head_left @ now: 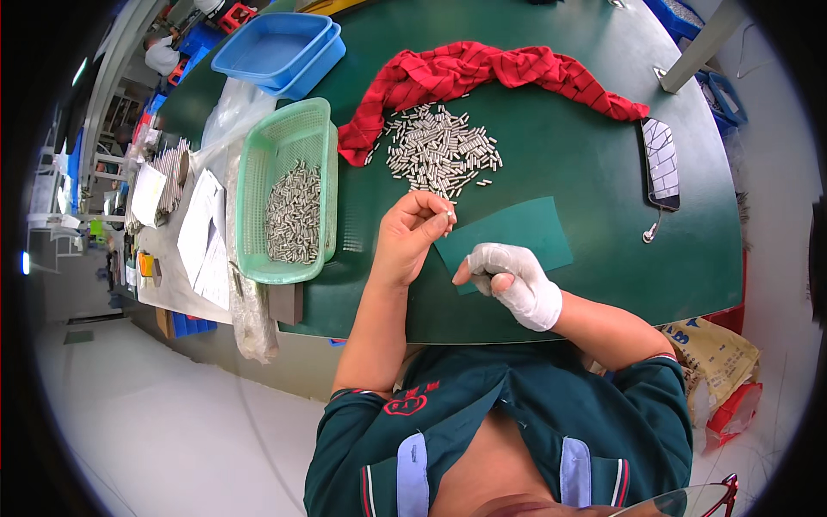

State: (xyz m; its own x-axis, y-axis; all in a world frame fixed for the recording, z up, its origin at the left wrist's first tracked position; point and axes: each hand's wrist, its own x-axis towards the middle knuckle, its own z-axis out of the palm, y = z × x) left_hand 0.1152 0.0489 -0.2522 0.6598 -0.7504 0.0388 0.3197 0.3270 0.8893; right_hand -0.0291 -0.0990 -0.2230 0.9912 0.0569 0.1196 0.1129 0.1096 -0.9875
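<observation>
My left hand [410, 234] pinches a small silver metal pin [449, 214] between thumb and fingertips, just in front of a loose pile of similar pins [439, 151]. My right hand [517, 286] wears a white glove that leaves the thumb and index tips bare. Its fingers are curled together, and whatever they may hold is hidden. Beneath and behind that hand lies a flat dark green sheet [521, 226]. To the left stands a pale green mesh basket [329, 185] with many more metal pins [294, 211] in it.
A crumpled red checked cloth [482, 65] curves round the pile's far side. Blue trays [276, 47] are stacked at the far left. Papers [202, 233] lie beyond the basket. A phone [661, 164] with earphones [650, 232] rests at the right, near a metal post [702, 47].
</observation>
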